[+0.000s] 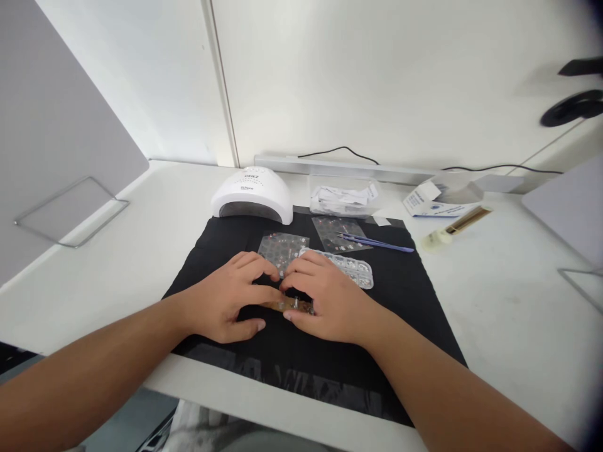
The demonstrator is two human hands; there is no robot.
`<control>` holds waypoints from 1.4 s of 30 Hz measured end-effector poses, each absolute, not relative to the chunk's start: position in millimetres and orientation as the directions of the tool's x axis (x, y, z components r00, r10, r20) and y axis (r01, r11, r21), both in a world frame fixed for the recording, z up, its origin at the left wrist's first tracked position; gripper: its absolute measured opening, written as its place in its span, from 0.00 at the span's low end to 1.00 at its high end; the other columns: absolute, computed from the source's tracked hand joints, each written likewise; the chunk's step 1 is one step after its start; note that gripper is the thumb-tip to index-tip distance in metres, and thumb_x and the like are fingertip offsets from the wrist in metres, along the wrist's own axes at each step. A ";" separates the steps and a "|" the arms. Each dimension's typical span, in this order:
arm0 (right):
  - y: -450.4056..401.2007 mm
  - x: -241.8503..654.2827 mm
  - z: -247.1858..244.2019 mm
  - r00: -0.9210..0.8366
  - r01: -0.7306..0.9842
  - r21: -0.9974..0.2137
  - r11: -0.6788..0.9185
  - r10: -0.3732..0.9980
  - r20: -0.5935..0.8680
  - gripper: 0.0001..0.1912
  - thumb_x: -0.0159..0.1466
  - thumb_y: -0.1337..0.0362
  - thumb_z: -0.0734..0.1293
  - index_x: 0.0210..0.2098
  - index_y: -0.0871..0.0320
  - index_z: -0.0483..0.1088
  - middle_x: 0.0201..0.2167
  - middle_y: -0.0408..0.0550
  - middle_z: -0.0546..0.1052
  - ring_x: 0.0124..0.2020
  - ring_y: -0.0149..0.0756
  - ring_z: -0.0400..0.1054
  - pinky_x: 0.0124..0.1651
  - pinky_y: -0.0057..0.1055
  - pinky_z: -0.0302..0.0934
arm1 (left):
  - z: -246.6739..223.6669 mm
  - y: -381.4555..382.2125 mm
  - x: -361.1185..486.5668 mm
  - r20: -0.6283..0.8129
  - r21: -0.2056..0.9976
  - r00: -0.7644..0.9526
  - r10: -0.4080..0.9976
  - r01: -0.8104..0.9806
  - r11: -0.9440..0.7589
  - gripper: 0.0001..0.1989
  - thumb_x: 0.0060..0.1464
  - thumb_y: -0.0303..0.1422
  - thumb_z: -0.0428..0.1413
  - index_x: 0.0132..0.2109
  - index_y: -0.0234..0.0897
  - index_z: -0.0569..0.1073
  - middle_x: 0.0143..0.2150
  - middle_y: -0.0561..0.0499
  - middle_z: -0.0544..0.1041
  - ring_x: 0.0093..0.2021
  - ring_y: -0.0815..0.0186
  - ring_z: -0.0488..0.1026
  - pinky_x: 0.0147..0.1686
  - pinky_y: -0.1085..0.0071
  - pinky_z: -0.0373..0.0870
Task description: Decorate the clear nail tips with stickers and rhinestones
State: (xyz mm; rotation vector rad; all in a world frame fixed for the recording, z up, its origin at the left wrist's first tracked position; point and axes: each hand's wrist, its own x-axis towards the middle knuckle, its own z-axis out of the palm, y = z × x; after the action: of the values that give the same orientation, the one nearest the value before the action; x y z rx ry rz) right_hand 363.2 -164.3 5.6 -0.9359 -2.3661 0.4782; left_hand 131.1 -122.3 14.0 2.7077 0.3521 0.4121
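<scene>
Low over a black mat [211, 263], both hands meet at a narrow amber-brown strip [276, 306] with small shiny pegs standing on it. My left hand [226, 298] has its index fingertip at the strip, while its thumb is stretched out apart on the near side. My right hand [332, 298] closes round the strip's right part, thumb in front and fingers behind, covering some of it. Whether a tiny piece sits between the fingertips is hidden. Just beyond is a clear compartment case [362, 274] with small bits inside, partly behind my right hand.
Two clear patterned sheets [287, 246] [330, 231] lie on the mat, with purple tweezers [377, 243] across one. Behind stand a white nail lamp [254, 191] and a clear bin [320, 201] of packets. To the right are an opened box [438, 198] and a holder of thin sticks [456, 227].
</scene>
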 end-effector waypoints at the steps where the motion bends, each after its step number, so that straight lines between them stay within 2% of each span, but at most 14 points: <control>1: -164.9 362.7 5.5 -0.604 0.522 -0.495 0.694 0.711 0.359 0.13 0.53 0.70 0.76 0.36 0.60 0.72 0.37 0.48 0.72 0.40 0.44 0.61 0.47 0.43 0.58 | 13.9 -122.5 131.0 0.236 0.391 0.926 0.294 0.186 -0.901 0.18 0.52 0.34 0.58 0.51 0.43 0.73 0.52 0.44 0.67 0.50 0.55 0.66 0.54 0.55 0.59; 4: -166.6 360.5 5.2 -0.590 0.552 -0.474 0.686 0.723 0.359 0.14 0.52 0.69 0.77 0.36 0.60 0.71 0.37 0.48 0.72 0.40 0.45 0.61 0.47 0.44 0.58 | 14.4 -123.4 130.8 0.236 0.365 0.929 0.286 0.188 -0.912 0.17 0.53 0.34 0.57 0.51 0.43 0.73 0.51 0.44 0.68 0.50 0.55 0.66 0.53 0.55 0.59; 7: -167.7 358.6 4.4 -0.584 0.570 -0.462 0.680 0.730 0.354 0.11 0.54 0.70 0.75 0.35 0.60 0.72 0.35 0.48 0.72 0.39 0.44 0.60 0.46 0.43 0.58 | 15.4 -124.3 131.4 0.234 0.351 0.930 0.284 0.191 -0.917 0.16 0.52 0.34 0.57 0.50 0.42 0.73 0.51 0.44 0.68 0.49 0.55 0.66 0.53 0.54 0.60; 14: -167.4 357.6 3.3 -0.589 0.558 -0.470 0.684 0.726 0.356 0.08 0.55 0.73 0.72 0.34 0.60 0.72 0.34 0.47 0.71 0.38 0.43 0.60 0.45 0.42 0.58 | 15.6 -124.8 131.9 0.239 0.367 0.930 0.280 0.180 -0.913 0.17 0.52 0.33 0.57 0.51 0.43 0.73 0.50 0.44 0.68 0.49 0.55 0.66 0.53 0.54 0.59; 20: -168.5 357.0 4.1 -0.586 0.560 -0.485 0.671 0.735 0.340 0.09 0.55 0.72 0.72 0.34 0.59 0.70 0.35 0.47 0.71 0.38 0.44 0.60 0.46 0.43 0.58 | 16.0 -124.8 131.6 0.200 0.414 0.929 0.313 0.210 -0.886 0.16 0.52 0.34 0.59 0.49 0.43 0.73 0.51 0.45 0.68 0.50 0.56 0.66 0.55 0.56 0.60; 23: -168.7 359.2 5.8 -0.576 0.520 -0.538 0.663 0.738 0.353 0.10 0.55 0.69 0.71 0.36 0.59 0.70 0.36 0.48 0.71 0.40 0.45 0.60 0.47 0.44 0.57 | 16.0 -124.9 131.0 0.199 0.430 0.928 0.315 0.206 -0.879 0.16 0.51 0.33 0.59 0.49 0.42 0.73 0.51 0.45 0.68 0.50 0.56 0.66 0.55 0.55 0.60; 26: -166.8 365.1 7.7 -0.532 0.441 -0.617 0.652 0.743 0.405 0.10 0.57 0.67 0.66 0.39 0.60 0.68 0.35 0.49 0.71 0.39 0.45 0.60 0.45 0.43 0.56 | 14.8 -123.6 128.3 0.257 0.473 0.907 0.334 0.183 -0.862 0.17 0.53 0.33 0.57 0.51 0.41 0.71 0.53 0.43 0.66 0.52 0.54 0.65 0.55 0.54 0.61; 30: -162.1 374.8 6.8 -0.418 0.381 -0.682 0.624 0.774 0.475 0.07 0.58 0.68 0.61 0.36 0.59 0.65 0.33 0.48 0.68 0.36 0.43 0.59 0.40 0.40 0.55 | 12.8 -119.2 123.3 0.363 0.524 0.851 0.379 0.150 -0.838 0.18 0.54 0.33 0.56 0.52 0.39 0.66 0.52 0.42 0.65 0.52 0.55 0.63 0.53 0.56 0.64; 36: -156.8 380.7 3.6 -0.329 0.446 -0.670 0.593 0.805 0.494 0.04 0.59 0.70 0.59 0.33 0.57 0.63 0.31 0.46 0.67 0.35 0.42 0.59 0.38 0.39 0.54 | 12.4 -110.2 118.6 0.359 0.582 0.816 0.454 0.185 -0.792 0.15 0.55 0.31 0.56 0.49 0.39 0.65 0.51 0.43 0.64 0.52 0.57 0.63 0.52 0.58 0.65; 42: -154.8 383.6 3.9 -0.295 0.478 -0.668 0.570 0.821 0.489 0.05 0.59 0.71 0.58 0.31 0.57 0.62 0.29 0.45 0.66 0.34 0.42 0.59 0.38 0.38 0.53 | 11.7 -102.2 116.9 0.349 0.617 0.805 0.480 0.188 -0.764 0.13 0.56 0.33 0.56 0.47 0.37 0.65 0.50 0.43 0.65 0.51 0.58 0.63 0.53 0.59 0.63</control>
State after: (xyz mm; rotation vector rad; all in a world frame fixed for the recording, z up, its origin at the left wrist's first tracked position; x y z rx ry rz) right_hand 383.6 -154.8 3.9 -1.0441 -1.9490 0.5075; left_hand 116.9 -102.2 11.7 2.4143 0.4929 0.6726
